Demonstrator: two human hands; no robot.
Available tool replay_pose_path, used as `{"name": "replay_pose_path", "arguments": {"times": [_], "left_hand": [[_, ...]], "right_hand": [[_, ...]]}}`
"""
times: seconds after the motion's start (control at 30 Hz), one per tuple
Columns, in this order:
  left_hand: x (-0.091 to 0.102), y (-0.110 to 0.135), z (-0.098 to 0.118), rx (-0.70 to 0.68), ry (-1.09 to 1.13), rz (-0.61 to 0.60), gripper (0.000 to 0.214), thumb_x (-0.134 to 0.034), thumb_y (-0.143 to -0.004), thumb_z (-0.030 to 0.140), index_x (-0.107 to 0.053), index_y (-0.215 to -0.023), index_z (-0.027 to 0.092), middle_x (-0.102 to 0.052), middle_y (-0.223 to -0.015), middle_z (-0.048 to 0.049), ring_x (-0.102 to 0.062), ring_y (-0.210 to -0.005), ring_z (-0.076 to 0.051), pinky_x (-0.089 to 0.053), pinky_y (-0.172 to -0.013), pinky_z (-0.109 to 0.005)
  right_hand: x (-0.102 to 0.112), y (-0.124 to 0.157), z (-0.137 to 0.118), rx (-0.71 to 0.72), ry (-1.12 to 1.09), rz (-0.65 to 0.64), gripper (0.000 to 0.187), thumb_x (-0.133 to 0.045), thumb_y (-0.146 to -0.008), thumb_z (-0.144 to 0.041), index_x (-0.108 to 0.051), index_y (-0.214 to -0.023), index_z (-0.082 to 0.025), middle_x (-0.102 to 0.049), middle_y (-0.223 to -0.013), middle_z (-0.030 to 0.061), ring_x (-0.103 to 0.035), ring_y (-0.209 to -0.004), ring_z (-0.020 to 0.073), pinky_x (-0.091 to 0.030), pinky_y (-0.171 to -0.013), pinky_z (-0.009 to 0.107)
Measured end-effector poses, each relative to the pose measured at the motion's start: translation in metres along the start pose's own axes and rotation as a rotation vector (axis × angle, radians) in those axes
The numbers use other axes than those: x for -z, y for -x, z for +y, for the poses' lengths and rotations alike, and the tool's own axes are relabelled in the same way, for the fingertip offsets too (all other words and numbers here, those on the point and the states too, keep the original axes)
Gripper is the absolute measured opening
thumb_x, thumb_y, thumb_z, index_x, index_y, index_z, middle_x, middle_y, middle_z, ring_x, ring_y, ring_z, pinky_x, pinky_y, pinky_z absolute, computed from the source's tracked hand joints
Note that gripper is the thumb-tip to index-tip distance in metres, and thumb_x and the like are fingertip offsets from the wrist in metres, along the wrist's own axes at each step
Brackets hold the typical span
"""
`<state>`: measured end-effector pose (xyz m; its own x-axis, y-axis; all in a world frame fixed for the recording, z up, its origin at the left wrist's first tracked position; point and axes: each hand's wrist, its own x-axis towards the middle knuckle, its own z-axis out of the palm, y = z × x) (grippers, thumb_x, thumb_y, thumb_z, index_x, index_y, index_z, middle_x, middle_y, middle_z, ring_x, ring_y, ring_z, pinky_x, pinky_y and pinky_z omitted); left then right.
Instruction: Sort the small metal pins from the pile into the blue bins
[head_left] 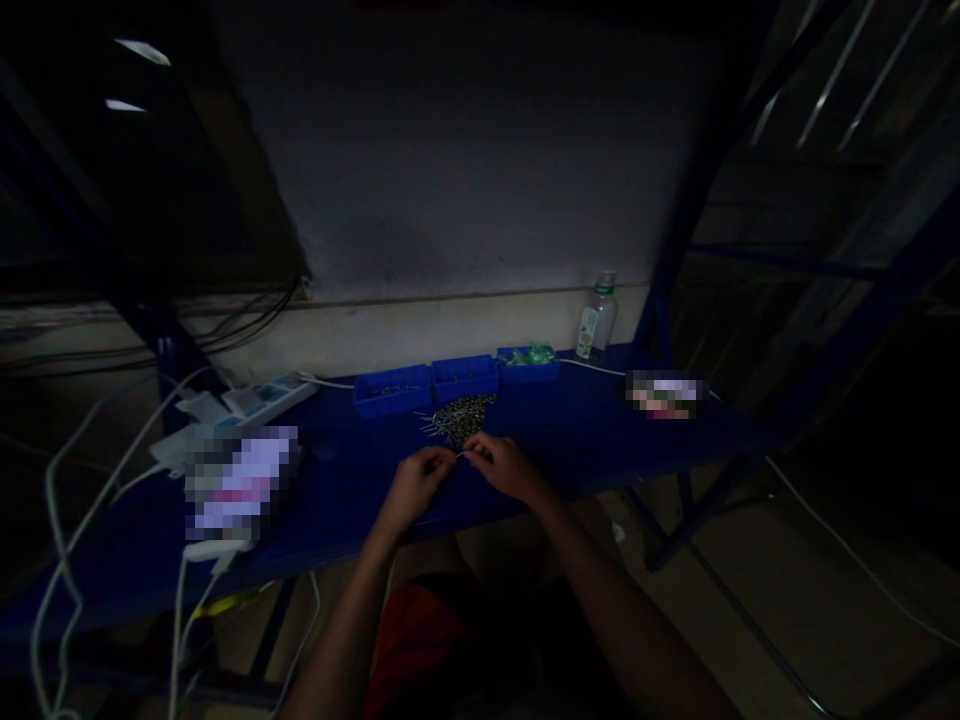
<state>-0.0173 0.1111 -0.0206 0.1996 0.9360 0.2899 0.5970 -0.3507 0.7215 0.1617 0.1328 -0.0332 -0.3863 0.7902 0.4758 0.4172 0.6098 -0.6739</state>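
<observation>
Close together over the near part of the blue table [585, 430] are my left hand [416, 485] and my right hand [504, 466]. Both are closed in a pinch, fingertips nearly meeting. A thin pale stick-like piece [460, 455] spans the gap between them, its ends hidden in the fingers. Just beyond my hands lies a heap of small dark, brass-coloured parts [469, 412]. Several thin, light pins [433, 424] stick out at the heap's left side. The dim light hides the exact kind of these parts.
Along the back stand a blue bin [391, 405] with thin parts, a second blue bin [465, 388] and a third bin [529, 374] holding green, clear pieces. A clear bottle [598, 325] is behind, right. At left are a power strip [274, 398], white cables [56, 500] and a blurred-out object [244, 485].
</observation>
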Motion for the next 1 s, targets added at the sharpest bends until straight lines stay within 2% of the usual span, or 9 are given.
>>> {"name": "replay_pose_path", "arguments": {"times": [0.13,0.27,0.4,0.63,0.83,1.0], "left_hand": [[0.0011,0.0015,0.0018,-0.021,-0.002,0.036,0.027,-0.047,-0.081,0.037,-0.063,-0.084,0.016,-0.065,-0.08,-0.0039,-0.058,-0.072,-0.016,-0.044,-0.066,-0.024],[0.0029,0.0048,0.0068,-0.062,0.012,0.033,0.026,-0.049,-0.08,0.037,-0.064,-0.083,0.016,-0.065,-0.081,-0.004,-0.058,-0.073,-0.016,-0.044,-0.068,-0.024],[0.0042,0.0067,0.009,-0.094,0.001,0.036,0.026,-0.05,-0.08,0.038,-0.066,-0.082,0.017,-0.064,-0.081,-0.0043,-0.058,-0.075,-0.016,-0.043,-0.071,-0.026],[0.0044,0.0047,0.0048,-0.019,-0.018,0.086,0.027,-0.048,-0.081,0.039,-0.064,-0.086,0.017,-0.065,-0.087,-0.0051,-0.059,-0.079,-0.018,-0.044,-0.073,-0.028],[-0.0008,0.0027,0.0053,-0.098,-0.12,-0.002,0.022,-0.047,-0.082,0.033,-0.063,-0.082,0.018,-0.064,-0.083,-0.005,-0.058,-0.079,-0.018,-0.043,-0.073,-0.027],[-0.0014,0.0026,0.0065,-0.109,-0.124,-0.042,0.023,-0.044,-0.084,0.034,-0.061,-0.084,0.018,-0.063,-0.081,-0.0044,-0.057,-0.076,-0.017,-0.042,-0.071,-0.026]], "right_hand": [[-0.0016,0.0001,0.0005,0.014,0.098,-0.018,0.009,-0.049,-0.084,-0.022,-0.055,-0.091,-0.02,-0.06,-0.078,0.0,-0.055,-0.075,0.0117,-0.038,-0.068,0.021],[-0.0026,0.0011,-0.0005,0.075,0.214,-0.095,0.005,-0.055,-0.081,-0.021,-0.057,-0.085,-0.02,-0.058,-0.073,-0.0004,-0.051,-0.077,0.0129,-0.036,-0.069,0.022],[-0.002,0.0018,-0.0021,0.075,0.214,-0.142,0.005,-0.057,-0.079,-0.022,-0.056,-0.084,-0.02,-0.057,-0.071,-0.0012,-0.051,-0.073,0.0124,-0.035,-0.068,0.022],[0.0012,0.0012,-0.0061,-0.014,0.082,-0.063,0.009,-0.048,-0.085,-0.023,-0.054,-0.091,-0.02,-0.059,-0.073,-0.0012,-0.055,-0.067,0.0108,-0.038,-0.063,0.021],[0.0024,0.0021,-0.0079,-0.003,0.044,-0.046,0.012,-0.046,-0.086,-0.024,-0.053,-0.095,-0.02,-0.059,-0.074,-0.001,-0.056,-0.067,0.0111,-0.038,-0.063,0.02],[0.0019,0.0025,-0.0071,0.039,0.03,-0.031,0.011,-0.045,-0.086,-0.023,-0.052,-0.094,-0.02,-0.059,-0.073,-0.0012,-0.056,-0.066,0.0107,-0.038,-0.061,0.019]]}}
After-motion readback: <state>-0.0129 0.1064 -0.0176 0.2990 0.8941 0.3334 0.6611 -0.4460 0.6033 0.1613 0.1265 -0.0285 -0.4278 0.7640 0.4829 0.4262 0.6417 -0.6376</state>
